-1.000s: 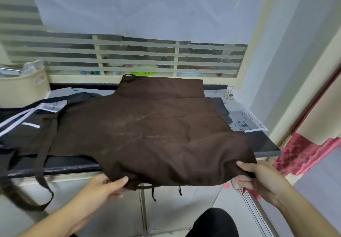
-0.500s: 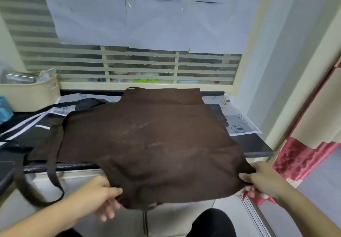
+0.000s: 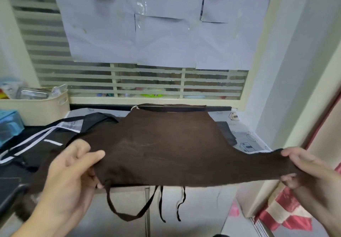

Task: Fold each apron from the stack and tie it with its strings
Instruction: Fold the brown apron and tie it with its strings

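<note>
Head view: brown apron [image 3: 166, 144] spread flat over a dark table [image 3: 11, 185], its bib end lying near the slatted window [image 3: 147, 82] and its near edge lifted off the table. Left hand [image 3: 72, 177] grips the near left corner of the apron, thumb on top and fingers curled beneath. Right hand [image 3: 304, 170] pinches the near right corner, pulling the cloth taut between both hands. Thin apron strings [image 3: 147, 205] dangle from the raised edge. Black aprons with white stripes [image 3: 36, 144] lie on the table at left, beside a cream basket [image 3: 36, 109]
</note>
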